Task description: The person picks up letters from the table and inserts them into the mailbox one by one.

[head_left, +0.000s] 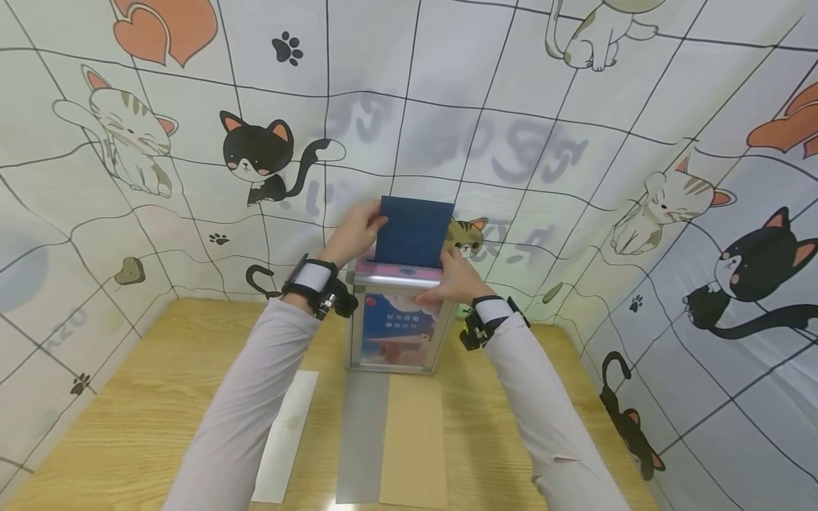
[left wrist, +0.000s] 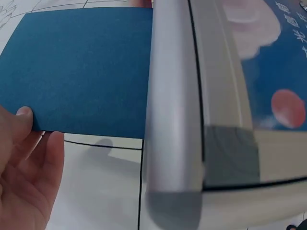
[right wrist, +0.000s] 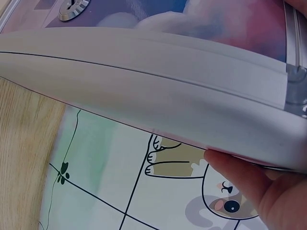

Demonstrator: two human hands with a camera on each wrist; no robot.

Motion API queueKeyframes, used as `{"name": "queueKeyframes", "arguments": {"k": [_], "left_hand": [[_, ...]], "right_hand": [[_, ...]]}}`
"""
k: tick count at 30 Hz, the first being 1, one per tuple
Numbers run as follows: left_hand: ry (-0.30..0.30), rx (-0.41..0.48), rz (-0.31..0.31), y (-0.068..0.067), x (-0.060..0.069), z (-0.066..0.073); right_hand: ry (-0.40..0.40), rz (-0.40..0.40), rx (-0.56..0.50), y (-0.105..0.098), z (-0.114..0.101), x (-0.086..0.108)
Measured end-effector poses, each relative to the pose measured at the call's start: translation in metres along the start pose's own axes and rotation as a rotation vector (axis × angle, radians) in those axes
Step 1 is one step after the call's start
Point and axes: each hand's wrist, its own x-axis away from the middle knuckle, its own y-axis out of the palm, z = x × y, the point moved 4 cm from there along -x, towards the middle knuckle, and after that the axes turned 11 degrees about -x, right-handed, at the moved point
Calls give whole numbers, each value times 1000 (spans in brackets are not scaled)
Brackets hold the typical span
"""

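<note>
A plain dark blue envelope [head_left: 414, 231], no flap in sight, stands upright at the top of a silver-framed letter box [head_left: 397, 330]; its lower edge is hidden in the slot area. My left hand [head_left: 354, 231] pinches the envelope's left edge near its upper corner, thumb on the near face in the left wrist view. At the box's upper right corner, my right hand [head_left: 459, 278] grips the frame, with the thumb across the front. The right wrist view shows part of that hand [right wrist: 268, 191] against the box's side frame.
The box stands at the back of a wooden table [head_left: 153, 376], close to a cat-print cloth [head_left: 383, 135]. Before it lie a grey sheet [head_left: 362, 440] and a tan sheet [head_left: 414, 440]. A white strip [head_left: 287, 433] is partly under my left arm. A round lock [right wrist: 74, 8] sits on the box.
</note>
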Motion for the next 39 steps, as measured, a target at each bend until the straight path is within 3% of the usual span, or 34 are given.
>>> {"name": "queueKeyframes", "arguments": {"k": [7,10,14,17,21,26,30,34,39], "left_hand": [[-3,-66,62,-16,-5,2],[-21,-56,39,-18,-9,2],[-48,-30,-49,-8,-12,-3],[-84,0,-81,2,-11,-8],[-155,37,-80,7,-9,-18],[-214,22,-85,3,-11,-21],[-224,9,-116,0,-14,-19],[-229,16,-156,5,-13,-19],[-251,55,-131,12,-8,-24]], "right_hand": [[-20,0,-2,0,-1,0],[-22,1,-4,0,-1,0],[-5,-2,-18,-1,-1,0],[15,-5,-16,0,-1,0],[20,-8,-8,0,0,0],[11,-12,-14,0,-1,0],[11,-13,-13,0,-1,0],[13,-6,-20,0,-1,0],[8,-4,-17,0,-1,0]]}}
